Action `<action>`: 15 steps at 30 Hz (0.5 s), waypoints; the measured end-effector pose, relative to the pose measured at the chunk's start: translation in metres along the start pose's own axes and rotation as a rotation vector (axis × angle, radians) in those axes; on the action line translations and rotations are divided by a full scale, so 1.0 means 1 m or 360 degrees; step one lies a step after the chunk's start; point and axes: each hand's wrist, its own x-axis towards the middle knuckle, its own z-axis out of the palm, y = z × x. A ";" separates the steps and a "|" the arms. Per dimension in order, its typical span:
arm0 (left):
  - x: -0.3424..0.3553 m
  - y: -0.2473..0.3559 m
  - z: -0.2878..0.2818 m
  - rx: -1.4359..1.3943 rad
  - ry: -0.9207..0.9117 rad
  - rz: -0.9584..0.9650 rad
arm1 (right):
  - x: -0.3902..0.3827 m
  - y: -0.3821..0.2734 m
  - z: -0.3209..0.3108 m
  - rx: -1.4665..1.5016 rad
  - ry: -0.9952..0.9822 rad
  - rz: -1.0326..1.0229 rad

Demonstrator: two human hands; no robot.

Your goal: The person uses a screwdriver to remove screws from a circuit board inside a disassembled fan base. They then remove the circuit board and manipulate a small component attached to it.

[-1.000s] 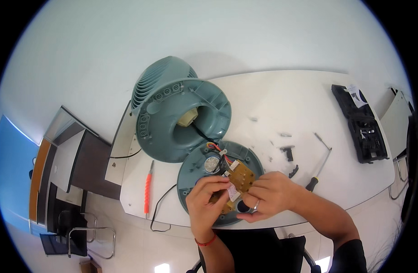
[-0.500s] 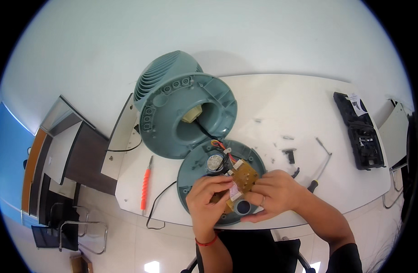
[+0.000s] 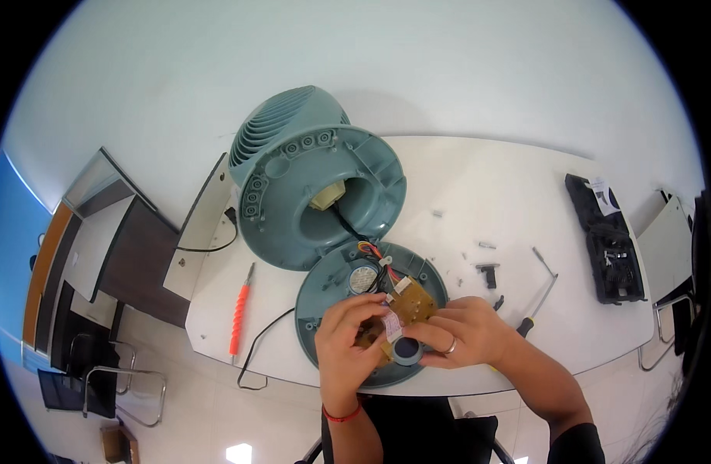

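A brown circuit board is held tilted above the round grey-green base. My left hand pinches at its left edge, beside a pale printed strip. From the right, my right hand closes its fingers on the board's lower right edge. Just under those fingers shows a round dark part with a grey rim. Coloured wires run from the board toward the ribbed fan housing, tipped over behind the base. My fingers hide part of the board.
An orange-handled screwdriver and a black cord lie left of the base. To the right are small loose bits, a black handle-shaped tool and a bent, dark-handled tool. An open black tool case sits at the right edge.
The view has shifted slightly. My right thumb has drawn in toward the round dark part, and its fingers have moved a little on the board. My left hand stays at the board's left side.
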 end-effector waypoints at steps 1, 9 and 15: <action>0.000 0.001 0.001 0.0013 0.0009 -0.0062 | 0.000 0.001 -0.001 -0.0013 0.0000 -0.0008; 0.003 -0.001 -0.002 0.0188 -0.0062 0.0228 | -0.004 0.004 0.001 0.0168 0.0054 0.0170; 0.005 0.001 -0.001 0.0197 -0.0062 0.0258 | -0.003 0.004 0.005 0.0317 0.0176 0.0329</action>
